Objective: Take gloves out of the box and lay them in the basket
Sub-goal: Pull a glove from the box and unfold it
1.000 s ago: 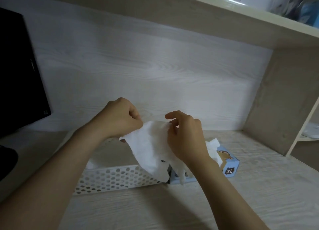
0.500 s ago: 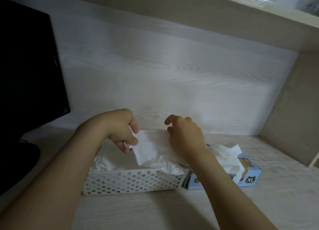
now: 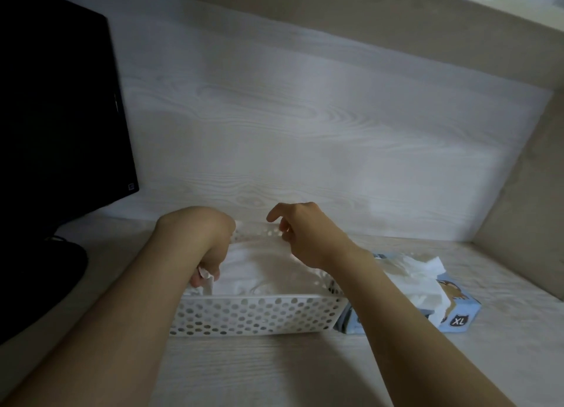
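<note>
A white perforated basket [image 3: 253, 315] stands on the desk in front of me with white gloves [image 3: 256, 272] lying inside. My left hand [image 3: 204, 241] reaches down into the basket's left end and pinches an edge of a white glove there. My right hand [image 3: 302, 232] hovers over the basket's right half with fingers loosely curled, holding nothing. To the right of the basket lies the light blue glove box [image 3: 457, 315], marked XL, with white gloves [image 3: 418, 275] bulging from its top opening.
A black monitor [image 3: 58, 107] and its dark base [image 3: 36, 284] stand at the left. A pale wood back panel [image 3: 305, 138] rises behind the basket, a side panel [image 3: 525, 186] closes the right, and a shelf [image 3: 396, 9] runs overhead.
Both hands have lowered the white glove from mid-air into the basket. My right hand has let go of it and lifted slightly; my left hand has sunk into the basket's left end.
</note>
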The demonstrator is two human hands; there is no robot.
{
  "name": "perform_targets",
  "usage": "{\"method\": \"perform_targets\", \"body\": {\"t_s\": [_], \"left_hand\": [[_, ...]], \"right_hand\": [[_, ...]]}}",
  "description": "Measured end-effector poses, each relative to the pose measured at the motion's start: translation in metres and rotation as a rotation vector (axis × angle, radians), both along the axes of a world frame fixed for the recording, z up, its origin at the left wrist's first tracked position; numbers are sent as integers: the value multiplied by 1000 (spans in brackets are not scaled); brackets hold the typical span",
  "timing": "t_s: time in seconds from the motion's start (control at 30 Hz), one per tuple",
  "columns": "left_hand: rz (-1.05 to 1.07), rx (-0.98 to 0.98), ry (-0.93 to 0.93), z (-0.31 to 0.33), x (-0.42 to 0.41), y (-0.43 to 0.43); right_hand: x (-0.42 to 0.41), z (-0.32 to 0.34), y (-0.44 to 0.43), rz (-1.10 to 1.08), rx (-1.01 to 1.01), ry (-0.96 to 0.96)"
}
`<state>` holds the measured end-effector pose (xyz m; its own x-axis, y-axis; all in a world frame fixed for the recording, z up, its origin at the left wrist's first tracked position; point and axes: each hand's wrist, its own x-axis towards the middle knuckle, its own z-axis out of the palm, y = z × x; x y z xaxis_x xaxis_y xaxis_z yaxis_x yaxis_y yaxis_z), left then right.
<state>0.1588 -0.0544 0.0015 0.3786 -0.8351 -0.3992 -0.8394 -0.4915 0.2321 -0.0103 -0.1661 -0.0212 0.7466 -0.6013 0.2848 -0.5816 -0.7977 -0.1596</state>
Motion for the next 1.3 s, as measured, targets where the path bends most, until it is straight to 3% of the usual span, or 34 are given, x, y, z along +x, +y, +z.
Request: {"method": "perform_targets", "body": {"t_s": [0.1, 0.17, 0.23, 0.33, 0.43, 0.53, 0.8, 0.93, 1.0, 1.13, 1.3], "left_hand": [[-79, 65, -254, 5, -7, 5], [-91, 149, -328, 6, -10, 5], [-91, 185, -371, 3, -12, 3], [-123, 78, -474, 1, -19, 2], [-217, 61, -358, 3, -30, 1], [-241, 143, -249, 4, -37, 2], [-244, 151, -309, -8, -42, -3], [-228, 105, -355, 0, -52, -2], [-267, 13, -403, 6, -58, -3], [-333, -346, -344, 4, -80, -11], [-318, -727, -301, -14, -134, -14]], "right_hand": [[-1, -3, 2, -14, -139, 32], [-3, -1, 6, 1, -153, 50], [-7, 1, 10, 34, -91, 63], [-11, 1, 18, 21, 138, 216], [-10, -6, 24, 22, 221, 402], [-6, -13, 22, 44, 250, 437], [1, -30, 8, 43, 158, 451], [-11, -20, 16, 43, 98, 326], [-24, -14, 20, 37, -50, 179], [-56, -9, 26, 23, -268, -71], [-108, -10, 25, -201, -456, -375]]}}
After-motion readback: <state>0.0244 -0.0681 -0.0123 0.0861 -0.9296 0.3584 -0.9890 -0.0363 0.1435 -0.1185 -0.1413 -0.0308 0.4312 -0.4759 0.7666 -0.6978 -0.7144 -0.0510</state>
